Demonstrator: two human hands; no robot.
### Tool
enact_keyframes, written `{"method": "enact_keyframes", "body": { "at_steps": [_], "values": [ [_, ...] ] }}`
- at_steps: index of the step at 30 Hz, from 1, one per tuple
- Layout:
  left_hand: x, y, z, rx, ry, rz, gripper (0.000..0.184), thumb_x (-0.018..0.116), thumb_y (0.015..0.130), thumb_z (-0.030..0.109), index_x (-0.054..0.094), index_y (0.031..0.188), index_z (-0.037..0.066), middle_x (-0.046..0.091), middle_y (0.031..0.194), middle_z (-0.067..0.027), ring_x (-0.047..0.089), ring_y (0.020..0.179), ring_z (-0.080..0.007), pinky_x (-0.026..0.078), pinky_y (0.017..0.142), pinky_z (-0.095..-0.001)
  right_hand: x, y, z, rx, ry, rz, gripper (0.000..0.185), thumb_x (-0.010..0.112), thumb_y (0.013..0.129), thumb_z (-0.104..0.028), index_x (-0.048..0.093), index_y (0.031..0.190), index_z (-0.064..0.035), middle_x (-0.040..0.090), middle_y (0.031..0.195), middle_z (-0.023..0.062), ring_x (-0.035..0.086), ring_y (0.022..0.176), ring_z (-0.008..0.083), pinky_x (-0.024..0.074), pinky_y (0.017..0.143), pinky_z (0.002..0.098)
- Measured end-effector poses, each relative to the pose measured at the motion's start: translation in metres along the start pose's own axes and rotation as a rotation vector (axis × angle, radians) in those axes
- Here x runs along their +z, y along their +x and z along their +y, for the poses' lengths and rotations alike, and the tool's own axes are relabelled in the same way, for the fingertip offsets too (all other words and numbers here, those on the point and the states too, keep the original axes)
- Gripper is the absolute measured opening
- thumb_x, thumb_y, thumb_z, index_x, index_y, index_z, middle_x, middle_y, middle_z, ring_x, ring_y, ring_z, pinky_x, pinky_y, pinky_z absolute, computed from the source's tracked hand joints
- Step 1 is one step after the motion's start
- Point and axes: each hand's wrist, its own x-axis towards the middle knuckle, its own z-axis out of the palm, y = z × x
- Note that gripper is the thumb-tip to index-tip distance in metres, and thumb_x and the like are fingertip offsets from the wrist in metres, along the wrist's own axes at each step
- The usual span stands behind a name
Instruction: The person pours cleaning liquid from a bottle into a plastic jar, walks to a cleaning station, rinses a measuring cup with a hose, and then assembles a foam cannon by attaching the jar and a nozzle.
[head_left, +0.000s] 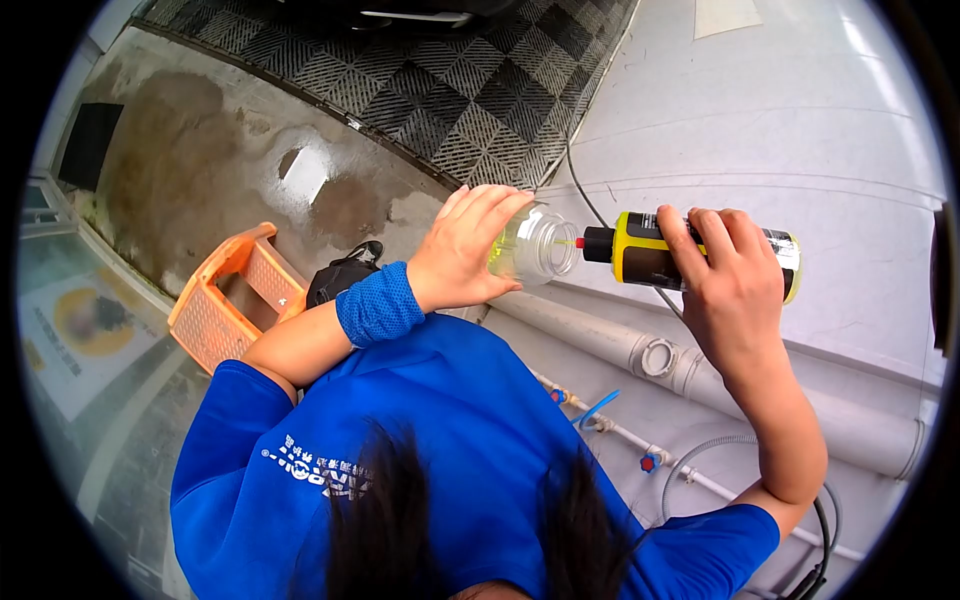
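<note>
My left hand (462,248), with a blue band at the wrist, is wrapped around a clear wide-mouthed jar (545,248). The jar is tipped so that its open mouth points right, and some yellow-green liquid shows inside. In my right hand (732,285) is a yellow and black squeeze bottle (640,243), held on its side. Its black cap with a red tip points at the jar's mouth, and a thin yellow-green stream runs between the tip and the jar.
An orange plastic stool (225,310) stands on the left, beside a dark shoe (370,250). Wet concrete (190,190) and a checkered grate floor (450,90) lie ahead. Along the white wall run a thick pipe (600,335), blue-handled valves (650,462) and hoses.
</note>
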Motion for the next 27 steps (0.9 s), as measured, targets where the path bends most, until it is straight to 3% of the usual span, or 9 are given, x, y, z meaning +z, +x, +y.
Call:
{"method": "enact_keyframes", "body": {
  "at_steps": [27],
  "values": [
    [0.0004,0.0062,-0.0057,-0.020,0.002,-0.026,0.095,0.088,0.051,0.021,0.045,0.134,0.005,0.054,0.128,-0.0144,0.051,0.120,-0.0351,0.039,0.103,-0.0478,0.0042,0.0018,0.0066,-0.007,-0.011,-0.049,0.041,0.060,0.072,-0.008,0.059,0.112,-0.0075,0.053,0.092,0.0055,0.056,0.087,0.0220,0.0498,0.078,0.0337]
  ]
}}
